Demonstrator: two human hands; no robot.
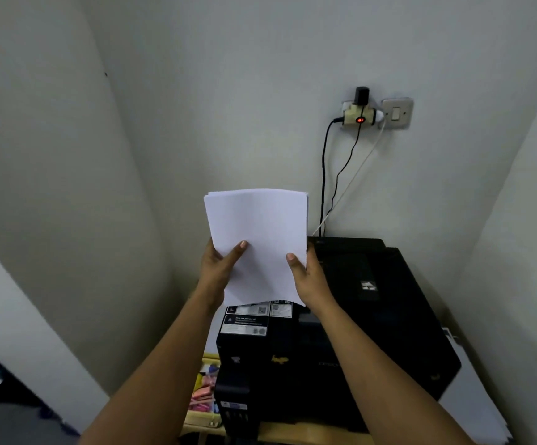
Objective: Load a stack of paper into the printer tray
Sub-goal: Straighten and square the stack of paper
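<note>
Wall [260, 91]: plain pale wall, takes up most of the view, corner running down on the left side.
Printer [373, 316]: big black unit sitting low and right of centre, lid closed on top, white warning stickers on the left front part. Can't really make out the tray from here, everything's too dark.
Worktop [309, 436]: light wood, only a strip shows under the printer's front edge.
Paper stack [257, 242]: white sheets held up in the air, roughly upright, above the printer's left half and in front of the wall. Top edges are a bit fanned, not squared up. Not in the printer yet.
Left hand [219, 268]: grasping the stack's lower left edge, thumb across the front of the sheets, other fingers hidden behind.
Right hand [305, 274]: gripping the lower right edge the same way, thumb on the front.
Socket adapter [358, 114]: on the wall up right, red light on, cables hanging down behind the printer.
Light switch [397, 113]: just beside the adapter, on its right.
Box of bits [204, 390]: left of the printer, colourful stuff inside, too blurry to name.
</note>
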